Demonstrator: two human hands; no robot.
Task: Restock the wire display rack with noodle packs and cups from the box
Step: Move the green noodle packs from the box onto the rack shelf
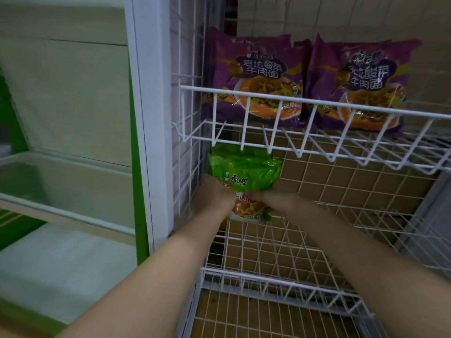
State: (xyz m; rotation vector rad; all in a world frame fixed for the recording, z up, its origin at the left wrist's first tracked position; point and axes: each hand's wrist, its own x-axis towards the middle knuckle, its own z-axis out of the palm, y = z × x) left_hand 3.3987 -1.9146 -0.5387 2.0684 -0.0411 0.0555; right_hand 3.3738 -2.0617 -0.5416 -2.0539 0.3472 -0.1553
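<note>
Both of your hands had hold of the green noodle pack [244,174]. Your left hand [214,195] clasped its left edge and your right hand [272,196] its lower right side, fingers closed against the wrapper, though blur hid how far each finger reached round it.

You held the pack upright in the back left corner of the wire rack [188,69], over the shelf [268,279] below the top basket [268,96]. Its upper end sat tucked under that basket's floor. Its bottom edge was down by the shelf wires, but whether it rested on them could not be told.

Up in the top basket a purple pack [256,76] stood beside a second purple pack [361,81]. Both leaned back against the rear grid, their inner edges meeting in the middle. A brown board [366,189] showed through the wires behind the rack.

Just to your left of the rack ran a white post [151,118]. Beyond it lay a chest freezer [61,201] with a clear lid and green trim.
</note>
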